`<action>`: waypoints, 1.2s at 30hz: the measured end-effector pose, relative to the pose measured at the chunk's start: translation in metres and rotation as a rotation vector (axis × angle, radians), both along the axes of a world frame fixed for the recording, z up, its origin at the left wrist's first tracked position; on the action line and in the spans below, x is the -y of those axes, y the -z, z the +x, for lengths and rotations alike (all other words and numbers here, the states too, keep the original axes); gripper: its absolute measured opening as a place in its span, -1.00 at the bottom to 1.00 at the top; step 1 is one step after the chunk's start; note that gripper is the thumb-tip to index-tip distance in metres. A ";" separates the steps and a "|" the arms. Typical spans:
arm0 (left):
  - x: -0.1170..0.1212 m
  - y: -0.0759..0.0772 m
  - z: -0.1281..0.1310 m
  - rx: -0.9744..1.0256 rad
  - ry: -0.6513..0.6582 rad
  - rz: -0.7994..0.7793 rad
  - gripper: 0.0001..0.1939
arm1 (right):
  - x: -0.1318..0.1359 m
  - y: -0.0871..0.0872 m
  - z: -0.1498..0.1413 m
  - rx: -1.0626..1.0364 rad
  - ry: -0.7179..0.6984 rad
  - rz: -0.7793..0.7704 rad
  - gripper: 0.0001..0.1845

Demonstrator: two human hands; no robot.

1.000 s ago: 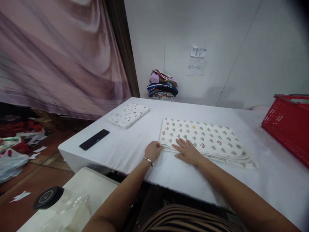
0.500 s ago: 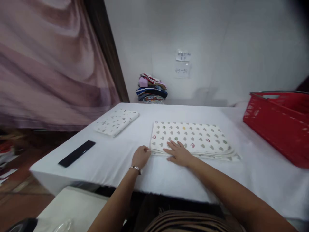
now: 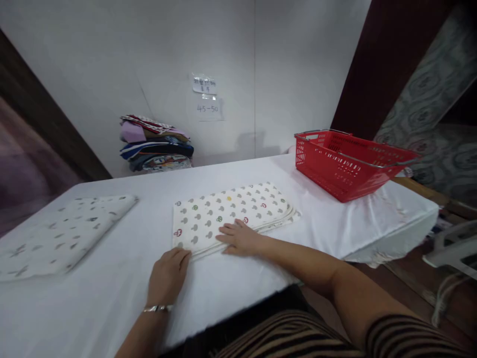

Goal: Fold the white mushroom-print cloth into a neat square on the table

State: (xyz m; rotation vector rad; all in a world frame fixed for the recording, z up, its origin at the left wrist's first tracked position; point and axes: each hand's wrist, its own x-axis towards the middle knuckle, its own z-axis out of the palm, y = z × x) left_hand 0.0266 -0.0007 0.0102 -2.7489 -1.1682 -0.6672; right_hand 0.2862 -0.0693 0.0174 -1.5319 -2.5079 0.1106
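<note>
A white folded cloth (image 3: 231, 209) printed with small grey, red, green and yellow mushrooms lies flat in front of me, its layered edges showing along the near side. At its near left corner my left hand (image 3: 169, 273), with a silver bracelet on the wrist, has its fingers bent together on the fabric. My right hand (image 3: 240, 238) rests palm down on the near edge, its fingers spread over the print. To the left lies a second folded white cloth (image 3: 70, 233) with scattered dark prints, touched by neither hand.
A red plastic basket (image 3: 346, 169) with metal handles stands at the table's right. Behind the table is a stack of folded fabrics (image 3: 156, 144) against the wall. Handwritten paper signs (image 3: 208, 99) hang on the wall. The white table (image 3: 320, 223) ends at a draped right edge.
My view has swung right, bringing the whole basket into sight and leaving the black object on the left out of frame. Both hands stay at the near edge of the mushroom-print cloth.
</note>
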 end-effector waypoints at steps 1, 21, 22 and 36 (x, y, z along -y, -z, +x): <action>-0.001 0.001 -0.001 0.002 0.001 0.007 -0.65 | 0.008 -0.001 0.013 -0.001 0.031 0.004 -0.41; 0.008 -0.016 0.010 -0.041 -0.043 -0.023 -0.69 | 0.098 0.005 0.175 -0.142 0.551 -0.020 -0.52; 0.009 -0.019 0.015 -0.039 -0.037 -0.031 -0.69 | 0.095 0.003 0.172 -0.150 0.537 0.019 -0.55; 0.018 -0.020 0.121 -0.016 0.231 -0.284 -0.77 | 0.042 0.002 0.121 -0.284 0.277 0.087 -0.72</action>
